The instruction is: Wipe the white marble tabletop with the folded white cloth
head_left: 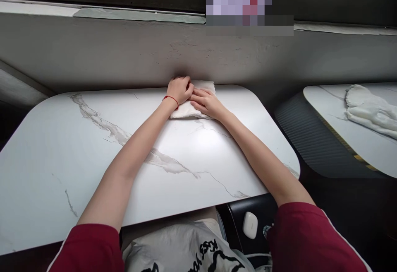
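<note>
A folded white cloth (pixel 203 85) lies at the far edge of a white marble-patterned table (pixel 102 156), close against the wall. My left hand (pixel 180 89), with a red cord bracelet at the wrist, is closed with curled fingers on the cloth's left part. Beside it, my right hand (pixel 208 103) lies flat on the cloth with its fingers stretched toward the left hand. The two hands are close together, and much of the cloth is hidden beneath them.
A grey wall (pixel 124 52) runs along the table's far side. On a second table (pixel 335 102) at right lies another white cloth (pixel 369 108). A small white case (pixel 250 225) rests on a black surface below the near edge, beside a printed light-coloured fabric (pixel 173 243).
</note>
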{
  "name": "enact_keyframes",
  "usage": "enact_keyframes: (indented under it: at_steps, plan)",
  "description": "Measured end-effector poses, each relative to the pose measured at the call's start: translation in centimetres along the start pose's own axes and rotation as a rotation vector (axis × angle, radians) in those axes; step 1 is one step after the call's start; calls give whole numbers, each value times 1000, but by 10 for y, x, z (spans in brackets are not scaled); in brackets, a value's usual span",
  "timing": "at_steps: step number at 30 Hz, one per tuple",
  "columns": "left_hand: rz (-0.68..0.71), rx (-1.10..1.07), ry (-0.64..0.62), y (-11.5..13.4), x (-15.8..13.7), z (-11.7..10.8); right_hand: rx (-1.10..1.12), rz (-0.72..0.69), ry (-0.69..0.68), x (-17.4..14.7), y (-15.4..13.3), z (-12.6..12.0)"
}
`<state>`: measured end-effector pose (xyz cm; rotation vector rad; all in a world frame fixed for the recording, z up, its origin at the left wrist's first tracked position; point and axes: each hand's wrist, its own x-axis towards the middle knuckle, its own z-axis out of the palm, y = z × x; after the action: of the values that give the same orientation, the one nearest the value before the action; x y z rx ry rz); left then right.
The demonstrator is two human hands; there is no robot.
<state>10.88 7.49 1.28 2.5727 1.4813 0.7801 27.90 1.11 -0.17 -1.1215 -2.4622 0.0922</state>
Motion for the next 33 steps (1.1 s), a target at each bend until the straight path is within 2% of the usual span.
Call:
enact_keyframes:
  at_steps: [9,16,26,28,31,33]
  plan:
    - [-22,33,12,3,-5,-6,-28,34,7,-1,2,8]
    - [-23,63,-6,4,-8,-7,-67,81,7,-3,-10,8]
    - [24,-7,-40,14,-20,-12,-40,428,68,-6,-79,11]
    - [5,-25,-12,19,-26,-12,-12,473,86,-9,-91,8]
    - [-6,-63,73,31,-39,-10,19,522,78,-25,-106,3]
    - [26,-108,86,44,-50,-9,-20,524,57,-46,-117,-1]
